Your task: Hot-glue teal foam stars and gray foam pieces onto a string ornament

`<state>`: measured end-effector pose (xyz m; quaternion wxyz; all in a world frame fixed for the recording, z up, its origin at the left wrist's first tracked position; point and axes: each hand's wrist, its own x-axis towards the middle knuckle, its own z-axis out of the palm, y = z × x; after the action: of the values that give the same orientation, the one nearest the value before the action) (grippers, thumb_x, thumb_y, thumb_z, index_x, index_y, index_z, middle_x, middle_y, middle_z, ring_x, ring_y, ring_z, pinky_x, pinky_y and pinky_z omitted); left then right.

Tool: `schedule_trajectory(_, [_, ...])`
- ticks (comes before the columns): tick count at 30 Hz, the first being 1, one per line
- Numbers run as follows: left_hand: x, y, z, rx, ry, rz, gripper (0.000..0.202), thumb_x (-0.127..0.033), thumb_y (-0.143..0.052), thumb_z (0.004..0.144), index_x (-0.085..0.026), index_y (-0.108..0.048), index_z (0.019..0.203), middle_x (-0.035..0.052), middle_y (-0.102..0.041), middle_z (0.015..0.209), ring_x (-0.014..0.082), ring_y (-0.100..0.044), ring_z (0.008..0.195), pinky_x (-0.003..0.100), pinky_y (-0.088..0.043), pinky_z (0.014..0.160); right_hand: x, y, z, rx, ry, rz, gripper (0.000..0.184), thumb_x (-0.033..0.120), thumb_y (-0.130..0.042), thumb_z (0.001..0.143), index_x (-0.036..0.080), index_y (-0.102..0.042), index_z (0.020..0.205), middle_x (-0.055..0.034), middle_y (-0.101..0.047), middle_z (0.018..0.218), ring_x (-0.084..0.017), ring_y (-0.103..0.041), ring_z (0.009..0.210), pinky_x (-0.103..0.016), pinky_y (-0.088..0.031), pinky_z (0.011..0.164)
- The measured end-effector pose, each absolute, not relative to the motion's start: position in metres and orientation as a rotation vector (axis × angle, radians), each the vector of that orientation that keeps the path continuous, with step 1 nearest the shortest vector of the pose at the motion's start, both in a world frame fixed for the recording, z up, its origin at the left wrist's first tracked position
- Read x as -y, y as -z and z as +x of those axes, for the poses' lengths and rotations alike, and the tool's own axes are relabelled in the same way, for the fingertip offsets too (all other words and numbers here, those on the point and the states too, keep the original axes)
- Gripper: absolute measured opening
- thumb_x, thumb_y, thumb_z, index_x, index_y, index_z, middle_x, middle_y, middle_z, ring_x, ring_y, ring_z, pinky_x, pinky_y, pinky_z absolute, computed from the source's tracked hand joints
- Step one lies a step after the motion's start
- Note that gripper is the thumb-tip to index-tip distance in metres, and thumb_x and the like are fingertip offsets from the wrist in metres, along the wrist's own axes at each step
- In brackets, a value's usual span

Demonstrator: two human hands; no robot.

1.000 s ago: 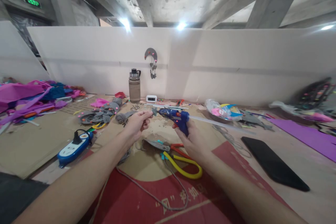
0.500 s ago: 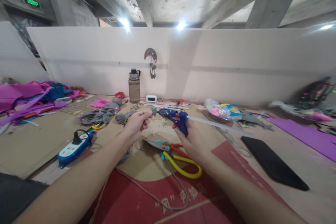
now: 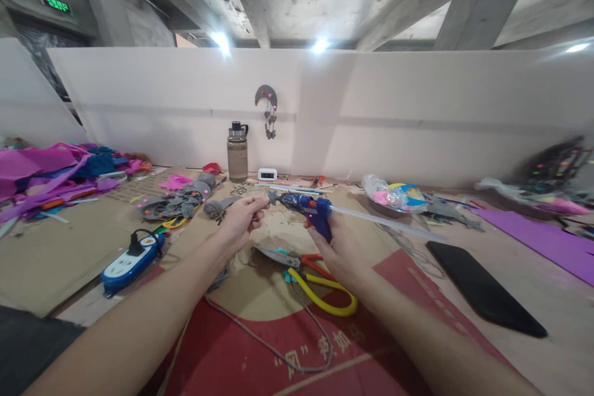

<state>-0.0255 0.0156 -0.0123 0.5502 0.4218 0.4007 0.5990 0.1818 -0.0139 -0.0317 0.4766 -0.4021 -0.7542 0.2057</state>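
Note:
In my right hand (image 3: 336,238) is a blue hot glue gun (image 3: 319,220), with a long clear glue stick (image 3: 385,221) sticking out of its back. Its nozzle points left, right up at a small grey felt piece (image 3: 273,198). My left hand (image 3: 245,216) pinches that piece between thumb and fingertips; its exact shape is too small to make out. Below both hands lie scissors with red and yellow handles (image 3: 325,297), their blades partly over a grey scrap. A grey cord (image 3: 273,362) loops across the red-printed cardboard (image 3: 223,346).
A bottle (image 3: 237,158) and a small white clock (image 3: 267,174) stand by the back panel. On the left are a blue-white power strip (image 3: 132,263) and grey felt pieces with pink dots (image 3: 176,201). A black phone-like slab (image 3: 485,288) and a bowl of wrapped bits (image 3: 394,198) are right.
Almost nothing differs. The glue gun has shifted very slightly; both hands keep the same hold.

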Motion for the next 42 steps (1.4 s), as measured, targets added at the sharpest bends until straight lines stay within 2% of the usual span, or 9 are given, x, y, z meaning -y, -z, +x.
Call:
schedule_trajectory(23, [-0.0157,0.0133,-0.0246,-0.969,-1.401,1.040,0.028,-0.032,-0.075,0.059,-0.012,-0.057,0.068,-0.0008,-0.053,0.065,0.0013,-0.037,0.044,0.013,-0.019,0.035,0.0127,0.0342,0.1816,1.844,-0.493,-1.000,0.022,0.031,-0.046,0.085,0.020,-0.052,0.103,-0.0068,-0.062,0.091,-0.021,-0.058,0.083,-0.037,-0.045,0.077])
schedule_trajectory(42, [-0.0164,0.0133,-0.0257,-0.981,-1.407,1.054,0.028,-0.033,-0.074,0.060,-0.012,-0.058,0.068,-0.0016,-0.053,0.064,0.0011,-0.037,0.043,0.013,-0.020,0.035,0.0127,0.0352,0.1808,1.849,-0.479,-0.983,0.026,0.030,-0.046,0.086,0.020,-0.050,0.109,-0.0060,-0.062,0.094,-0.020,-0.058,0.085,-0.034,-0.045,0.078])
